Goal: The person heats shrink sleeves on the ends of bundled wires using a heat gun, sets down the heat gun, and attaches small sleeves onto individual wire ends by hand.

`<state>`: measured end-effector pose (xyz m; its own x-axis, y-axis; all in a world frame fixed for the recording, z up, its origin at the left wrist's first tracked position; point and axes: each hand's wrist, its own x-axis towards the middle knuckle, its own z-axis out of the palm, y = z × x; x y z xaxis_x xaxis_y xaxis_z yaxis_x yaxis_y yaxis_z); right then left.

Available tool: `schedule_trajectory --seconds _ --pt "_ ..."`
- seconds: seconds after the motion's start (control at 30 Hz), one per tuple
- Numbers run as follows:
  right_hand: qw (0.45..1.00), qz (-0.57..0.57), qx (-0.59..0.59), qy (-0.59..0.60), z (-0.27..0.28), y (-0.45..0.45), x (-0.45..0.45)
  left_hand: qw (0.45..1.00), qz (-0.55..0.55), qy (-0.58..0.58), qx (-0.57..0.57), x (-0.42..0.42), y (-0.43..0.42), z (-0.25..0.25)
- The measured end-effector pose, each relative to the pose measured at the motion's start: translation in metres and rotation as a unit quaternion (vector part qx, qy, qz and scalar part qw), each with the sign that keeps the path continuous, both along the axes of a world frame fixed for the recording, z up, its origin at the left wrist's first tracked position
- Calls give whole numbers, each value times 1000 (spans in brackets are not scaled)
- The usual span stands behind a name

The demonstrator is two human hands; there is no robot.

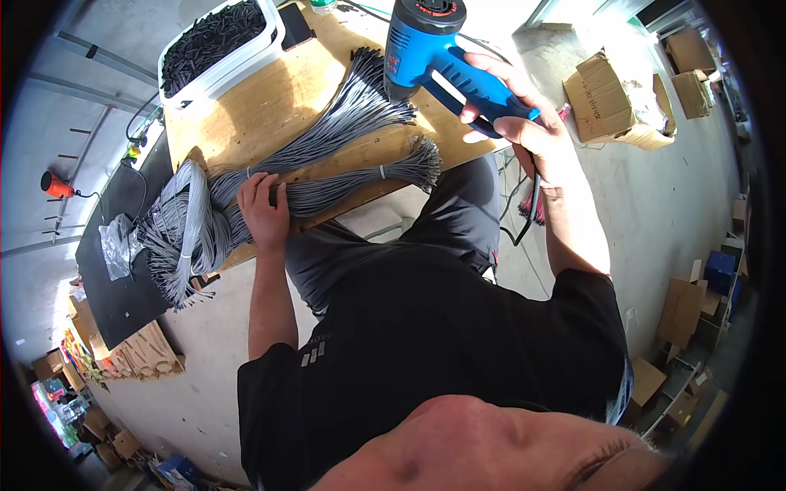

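Blue plastic pistol-shaped heat gun (416, 47) grasped in my right hand (534, 129); dark nozzle (399, 92) close to ends of long grey bundled wires (323, 141) on light-brown wooden tabletop (225, 135); my left hand (264, 213) on wires, fingers bent, can't tell if gripping

Bright light falls across a wooden table (237, 135) at upper center, while an open cardboard box (602, 98) sits on the pale gray floor (639, 213) at upper right.
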<state>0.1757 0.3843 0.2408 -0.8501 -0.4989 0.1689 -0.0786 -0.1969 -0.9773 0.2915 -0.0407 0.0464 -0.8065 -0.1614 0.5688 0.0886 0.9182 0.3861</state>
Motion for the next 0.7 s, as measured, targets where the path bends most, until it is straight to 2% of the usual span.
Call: schedule_trajectory --seconds 0.07,0.13,0.47,0.7 --pt "1000 1 -6 -4 1 -1 1 1000 2 0 4 1 0 0" --pt "998 -49 9 -24 4 -4 4 1000 2 0 4 1 0 0" --pt "997 -52 -37 -38 1 -4 -4 1000 6 2 7 1 1 3" --pt "997 -69 -24 -25 0 -5 -7 1000 8 -1 9 1 0 3"
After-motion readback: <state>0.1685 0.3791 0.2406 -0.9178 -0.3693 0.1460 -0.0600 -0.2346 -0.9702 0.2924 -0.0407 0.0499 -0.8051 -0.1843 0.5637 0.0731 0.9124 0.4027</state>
